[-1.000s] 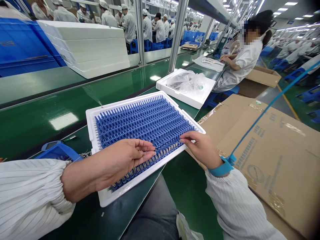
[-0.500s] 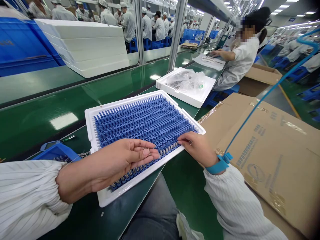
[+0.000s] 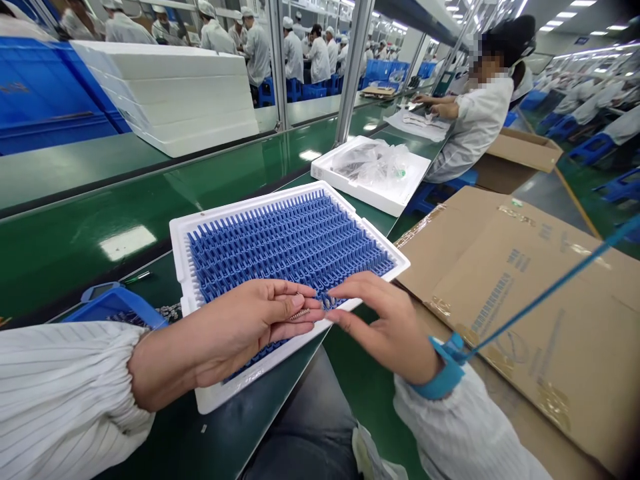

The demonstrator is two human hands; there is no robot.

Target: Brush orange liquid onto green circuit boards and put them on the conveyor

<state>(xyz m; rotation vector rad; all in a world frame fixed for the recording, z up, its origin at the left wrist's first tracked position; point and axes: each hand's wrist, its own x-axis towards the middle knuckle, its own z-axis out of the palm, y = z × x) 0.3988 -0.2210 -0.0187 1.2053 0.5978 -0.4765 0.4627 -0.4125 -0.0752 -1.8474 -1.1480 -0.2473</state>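
A white foam tray (image 3: 177, 250) holds dense rows of blue plastic clip-like parts (image 3: 280, 243). Over its near side, my left hand (image 3: 245, 313) is half cupped, palm partly up, with small metal coil springs (image 3: 300, 314) lying on the fingers near the thumb. My right hand (image 3: 390, 327) reaches in from the right. Its thumb and index finger are apart, close to the left fingertips, and I see nothing between them. Small metal pieces show in the blue parts of the nearest row, partly hidden by my hands. A blue band sits on my right wrist.
A blue bin (image 3: 117, 303) with metal parts stands at left. Behind the tray lies a foam lid (image 3: 400, 187) with a plastic bag. White foam boxes (image 3: 175, 87) are stacked at the back left. Cardboard (image 3: 525, 300) is at right, and a co-worker (image 3: 480, 113) sits beyond.
My right hand has moved left from the row's right end to my left fingertips, and its thumb and finger have parted. My left hand has shifted slightly right.
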